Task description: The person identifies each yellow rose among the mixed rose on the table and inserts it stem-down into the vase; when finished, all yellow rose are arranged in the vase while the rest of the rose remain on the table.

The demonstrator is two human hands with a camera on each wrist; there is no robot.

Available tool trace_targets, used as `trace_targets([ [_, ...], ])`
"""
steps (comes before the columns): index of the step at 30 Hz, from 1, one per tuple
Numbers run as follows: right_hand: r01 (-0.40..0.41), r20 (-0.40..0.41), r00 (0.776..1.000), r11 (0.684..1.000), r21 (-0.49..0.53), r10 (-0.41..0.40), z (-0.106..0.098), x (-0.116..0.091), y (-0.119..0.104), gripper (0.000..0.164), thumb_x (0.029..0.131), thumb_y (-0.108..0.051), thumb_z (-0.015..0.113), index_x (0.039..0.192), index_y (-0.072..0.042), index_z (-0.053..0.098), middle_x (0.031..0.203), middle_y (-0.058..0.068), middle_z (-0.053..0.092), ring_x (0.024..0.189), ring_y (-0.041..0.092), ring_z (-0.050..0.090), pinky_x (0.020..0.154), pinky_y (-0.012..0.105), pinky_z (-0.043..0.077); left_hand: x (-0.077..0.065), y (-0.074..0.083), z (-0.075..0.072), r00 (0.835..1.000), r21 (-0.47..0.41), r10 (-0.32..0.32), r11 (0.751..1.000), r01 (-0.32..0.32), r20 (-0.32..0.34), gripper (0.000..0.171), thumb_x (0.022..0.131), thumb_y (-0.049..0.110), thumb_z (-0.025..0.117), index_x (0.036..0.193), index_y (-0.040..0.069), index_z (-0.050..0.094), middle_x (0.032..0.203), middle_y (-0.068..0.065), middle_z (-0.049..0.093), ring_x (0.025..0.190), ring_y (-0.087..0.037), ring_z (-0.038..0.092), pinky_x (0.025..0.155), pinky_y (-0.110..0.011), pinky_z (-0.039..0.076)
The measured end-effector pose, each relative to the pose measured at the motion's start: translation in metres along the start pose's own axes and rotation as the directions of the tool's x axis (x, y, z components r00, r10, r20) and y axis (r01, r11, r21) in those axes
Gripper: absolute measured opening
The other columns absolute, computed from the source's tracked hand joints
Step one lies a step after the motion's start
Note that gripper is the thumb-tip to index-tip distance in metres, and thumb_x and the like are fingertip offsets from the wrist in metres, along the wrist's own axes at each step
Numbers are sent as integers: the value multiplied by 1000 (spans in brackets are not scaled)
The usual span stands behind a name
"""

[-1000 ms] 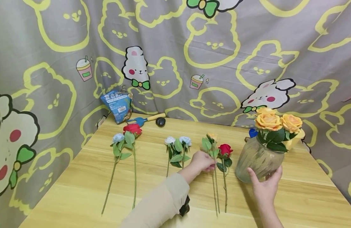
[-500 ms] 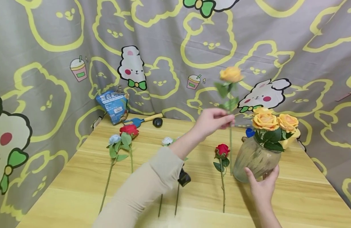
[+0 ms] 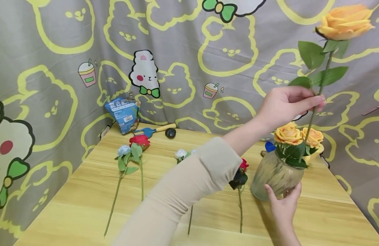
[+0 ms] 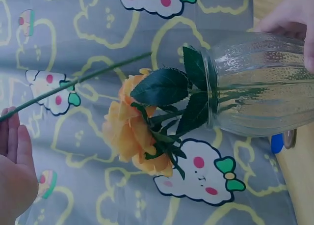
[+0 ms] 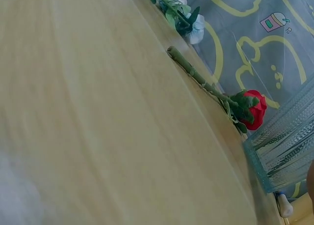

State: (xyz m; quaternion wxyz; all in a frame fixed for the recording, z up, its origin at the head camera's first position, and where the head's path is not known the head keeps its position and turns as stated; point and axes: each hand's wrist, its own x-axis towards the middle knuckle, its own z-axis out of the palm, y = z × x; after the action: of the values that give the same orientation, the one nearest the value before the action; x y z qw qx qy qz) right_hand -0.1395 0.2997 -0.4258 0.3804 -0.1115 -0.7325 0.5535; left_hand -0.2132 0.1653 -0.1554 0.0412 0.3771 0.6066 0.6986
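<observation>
My left hand [image 3: 291,104] pinches the green stem of a yellow rose [image 3: 344,24], raised above a ribbed glass vase [image 3: 275,176]. The stem slants down toward the vase's mouth. In the left wrist view its lower end [image 4: 147,54] is outside the mouth, beside the blooms. Yellow roses [image 3: 288,134] with dark green leaves stand in the vase. My right hand [image 3: 285,205] grips the vase low on its side, thumb at the front and fingers behind. A red rose [image 5: 255,109] lies left of the vase, partly behind my left sleeve in the head view.
On the table's left lie a light blue flower [image 3: 123,150] and a red rose [image 3: 140,140]. White flowers [image 3: 181,153] are half hidden by my sleeve. Farther back are a blue bag [image 3: 123,116], a yellow-handled garden fork [image 3: 146,132] and a black rounded object [image 3: 170,133].
My left hand has picked the yellow rose up from the table and carried it up and right, over the vase. My right hand has stayed on the vase.
</observation>
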Motion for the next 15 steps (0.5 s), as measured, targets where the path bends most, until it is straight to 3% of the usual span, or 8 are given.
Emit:
trace_targets([
  [4,-26,3,1000,1000,-10,26,0,-2,0,91,72,5,71,140,-24,18,136,12,31,124,18,32,101,17,24,6,-5,8,1000,37,17,999,-17,-14,11,85,10,61,86,1,67,75,2,67,70,6,59,66,-10,45],
  [15,-13,6,1000,1000,-2,13,-1,0,1,92,71,8,71,140,-23,18,136,12,33,124,18,33,101,18,25,6,-37,20,998,99,-37,994,41,-49,10,83,15,65,82,6,69,73,5,68,66,8,57,57,-11,44],
])
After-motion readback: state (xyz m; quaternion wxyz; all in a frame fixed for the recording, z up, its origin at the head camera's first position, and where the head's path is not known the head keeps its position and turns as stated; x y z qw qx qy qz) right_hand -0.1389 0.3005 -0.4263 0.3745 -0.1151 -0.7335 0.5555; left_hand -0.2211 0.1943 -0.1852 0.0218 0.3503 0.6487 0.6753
